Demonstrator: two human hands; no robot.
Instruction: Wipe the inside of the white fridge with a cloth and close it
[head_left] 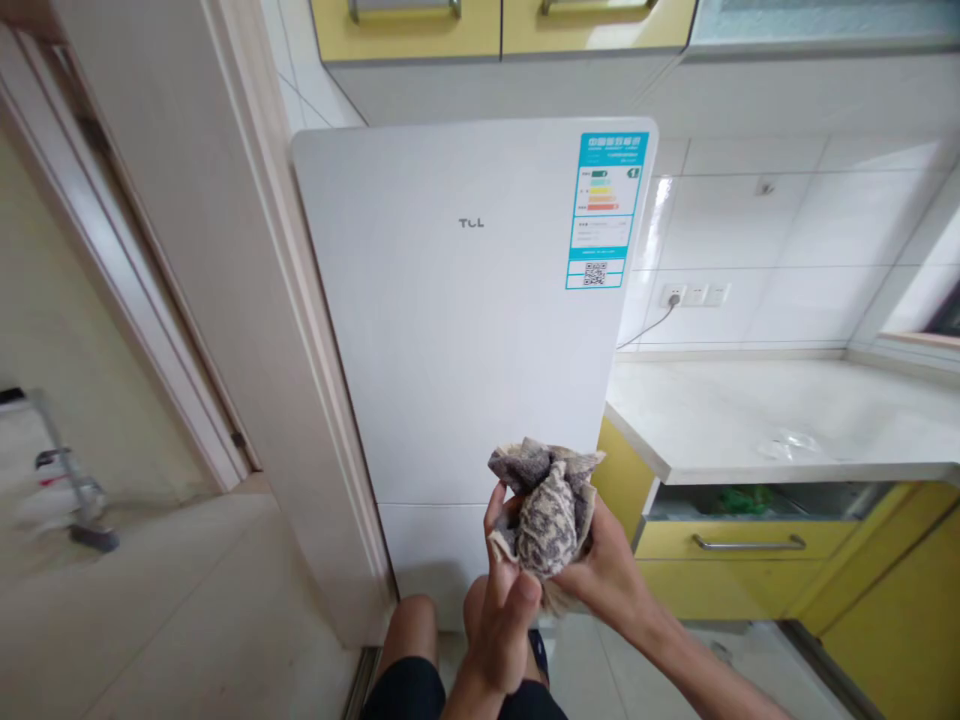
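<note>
A bunched-up grey and cream patterned cloth [547, 525] is held between my two hands, in front of the lower part of a white refrigerator [450, 350]. My left hand [506, 610] grips it from the left and below, with the thumb against its near side. On the right side, my right hand [604, 560] is closed around it, its fingers mostly hidden behind the folds. The refrigerator door is shut and carries a blue and white energy label [606, 210] at its upper right.
Yellow cabinets [409, 35] hang above the refrigerator. To the right is a white countertop [720, 410] with clear plastic on it, over a yellow drawer [750, 542]. A plug sits in the wall socket [673, 296]. A door frame [247, 300] stands at left, and a broom [94, 538] beyond it.
</note>
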